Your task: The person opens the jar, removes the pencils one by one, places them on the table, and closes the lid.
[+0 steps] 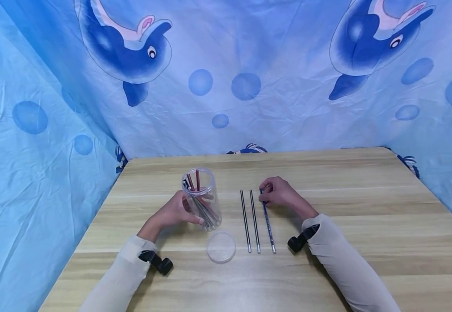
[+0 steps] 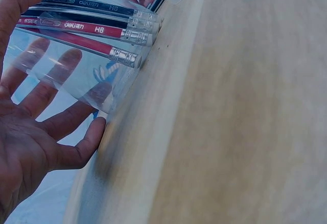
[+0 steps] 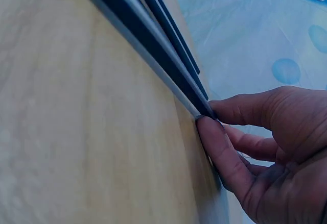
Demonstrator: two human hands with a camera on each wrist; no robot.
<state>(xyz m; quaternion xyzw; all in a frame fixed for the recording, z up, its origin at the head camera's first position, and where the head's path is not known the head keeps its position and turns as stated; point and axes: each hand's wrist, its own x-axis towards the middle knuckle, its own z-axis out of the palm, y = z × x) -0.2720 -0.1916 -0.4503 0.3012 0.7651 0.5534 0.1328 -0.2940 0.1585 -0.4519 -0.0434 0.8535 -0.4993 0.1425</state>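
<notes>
My left hand (image 1: 174,211) grips a clear plastic jar (image 1: 215,200) from the left, thumb toward the near side and fingers spread along the far side. The jar tilts slightly on the table and holds several pencils, with red pencils (image 2: 84,26) and dark pencils (image 2: 92,3) showing white eraser ends at its bottom. My right hand (image 1: 282,193) pinches the far end of a dark blue patterned pencil (image 1: 268,223) between thumb and fingertips. Left of that one, a dark pencil (image 1: 254,221) and another dark pencil (image 1: 245,221) lie roughly parallel, erasers toward me.
A round clear lid (image 1: 221,248) lies flat just in front of the jar, left of the pencil row. The wooden table (image 1: 346,182) ends at a blue dolphin-print cloth (image 1: 288,117) behind it. Black wrist cameras (image 1: 303,238) sit on both wrists.
</notes>
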